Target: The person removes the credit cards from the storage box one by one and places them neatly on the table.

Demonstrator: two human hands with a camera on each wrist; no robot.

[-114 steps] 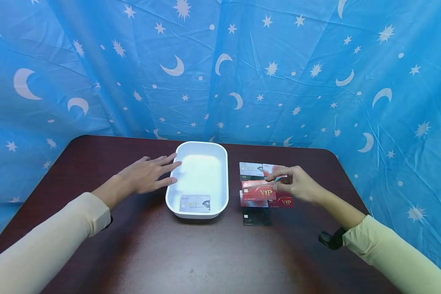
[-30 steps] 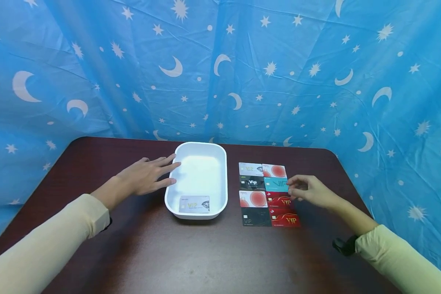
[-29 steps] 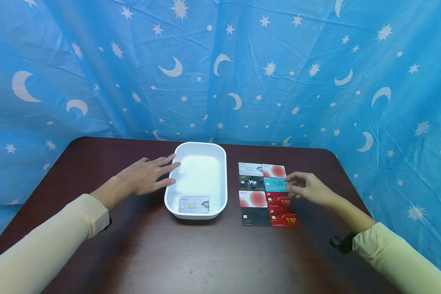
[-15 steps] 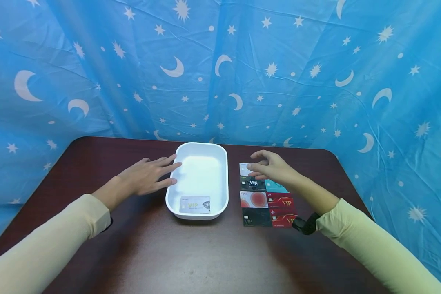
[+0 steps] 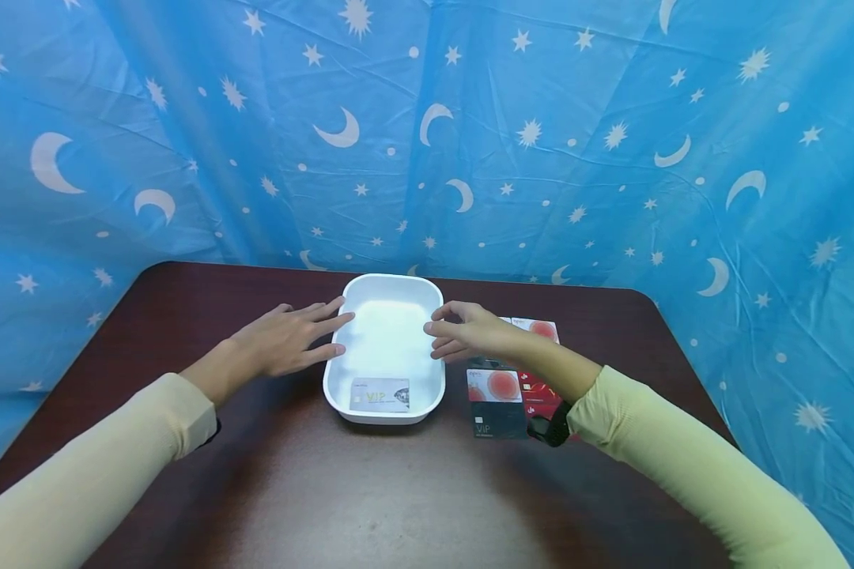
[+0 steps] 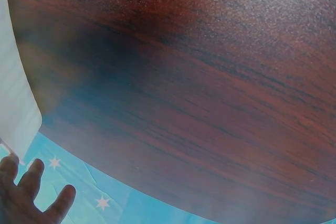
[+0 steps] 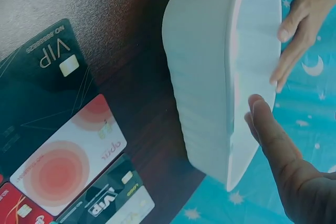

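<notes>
My left hand (image 5: 282,340) rests with spread, straight fingers on the left rim of a white plastic tray (image 5: 333,387). Inside the tray, at its near end, lies a silver VIP card (image 5: 380,395). At the tray's right rim is my right hand (image 5: 470,332), fingers loosely bent, no card showing between them. In the right wrist view its fingertips (image 7: 257,103) overlap the tray's rim. To the right, several cards lie flat in two columns, among them a black VIP card (image 5: 498,420) and a white card with red circles (image 5: 494,386). My right forearm hides part of them.
The dark wood table (image 5: 370,506) has rounded far corners. Behind it hangs a blue curtain (image 5: 384,158) with moons and stars. A black band (image 5: 551,427) circles the right wrist.
Earlier my right hand held a red VIP card, which was then laid at the columns' near right. Since then that hand has moved left over the cards to the tray; the left hand stayed put.
</notes>
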